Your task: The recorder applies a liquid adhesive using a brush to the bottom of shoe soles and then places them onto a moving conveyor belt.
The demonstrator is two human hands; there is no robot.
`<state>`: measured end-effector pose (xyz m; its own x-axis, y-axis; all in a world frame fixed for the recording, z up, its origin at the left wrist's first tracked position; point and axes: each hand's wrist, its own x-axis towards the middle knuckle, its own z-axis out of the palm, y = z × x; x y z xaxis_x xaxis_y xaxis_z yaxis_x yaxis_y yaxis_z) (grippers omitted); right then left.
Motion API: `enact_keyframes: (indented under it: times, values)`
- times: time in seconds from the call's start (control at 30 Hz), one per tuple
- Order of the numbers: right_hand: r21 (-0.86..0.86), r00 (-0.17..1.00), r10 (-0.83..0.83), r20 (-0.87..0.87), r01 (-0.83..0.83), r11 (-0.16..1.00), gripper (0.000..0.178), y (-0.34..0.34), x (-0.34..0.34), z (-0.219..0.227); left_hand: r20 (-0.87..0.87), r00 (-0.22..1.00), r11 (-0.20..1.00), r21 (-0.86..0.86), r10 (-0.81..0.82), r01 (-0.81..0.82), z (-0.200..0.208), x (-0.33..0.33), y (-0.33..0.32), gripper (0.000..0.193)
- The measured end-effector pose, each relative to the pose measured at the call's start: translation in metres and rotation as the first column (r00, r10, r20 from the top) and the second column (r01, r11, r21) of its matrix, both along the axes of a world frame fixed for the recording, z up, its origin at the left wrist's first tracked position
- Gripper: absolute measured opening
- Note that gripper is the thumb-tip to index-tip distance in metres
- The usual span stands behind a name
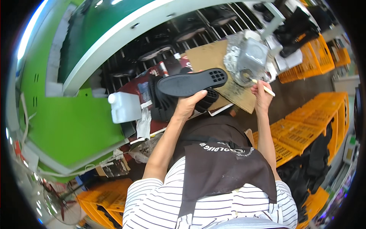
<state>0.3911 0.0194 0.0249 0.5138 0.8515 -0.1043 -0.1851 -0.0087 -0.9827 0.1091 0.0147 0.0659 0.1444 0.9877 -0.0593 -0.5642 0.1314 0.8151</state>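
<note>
My left hand (187,105) is closed on the edge of a black shoe sole (185,84), thumb on the near side. The sole is held about level, with a grid of square hollows at its right end. Beneath it are more black soles (162,103), partly hidden by it. My right hand (262,96) grips a brush (269,91) by its pale handle. The brush's far end reaches into the mouth of a cloudy, see-through plastic container (253,55), where its bristles cannot be made out. Stained brown cardboard (206,55) lies beside the container.
A white plastic jug (127,107) stands left of the soles, near a pale crumpled glove or cloth (144,124). Black shoe parts sit on a rod rack (156,53) behind. A pale metal frame (114,36) arches across the far side. Orange crates (301,129) stand at my right.
</note>
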Motion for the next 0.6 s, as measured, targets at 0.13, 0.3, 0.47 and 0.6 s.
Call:
enact_keyframes:
  times: [0.13,0.3,0.47,0.6]
  values:
    - [0.035,0.999,0.029,0.041,-0.031,0.999,0.017,-0.009,0.005,-0.004,-0.034,0.999,0.999,0.006,0.040,-0.040,0.011,0.003,0.006,0.057]
    - [0.031,0.995,0.092,0.026,-0.093,0.995,0.018,-0.012,-0.005,-0.014,-0.053,0.993,0.993,0.058,0.102,-0.099,0.021,0.003,0.012,0.056]
    - [0.265,0.967,0.017,-0.254,0.053,0.963,0.015,-0.020,-0.018,0.021,-0.104,0.978,0.944,0.296,0.182,-0.144,0.042,0.015,0.020,0.060]
    - [0.452,0.974,0.154,-0.164,-0.064,0.890,0.015,-0.034,-0.042,0.088,-0.248,0.942,0.897,0.430,0.226,-0.102,0.052,0.025,0.021,0.060]
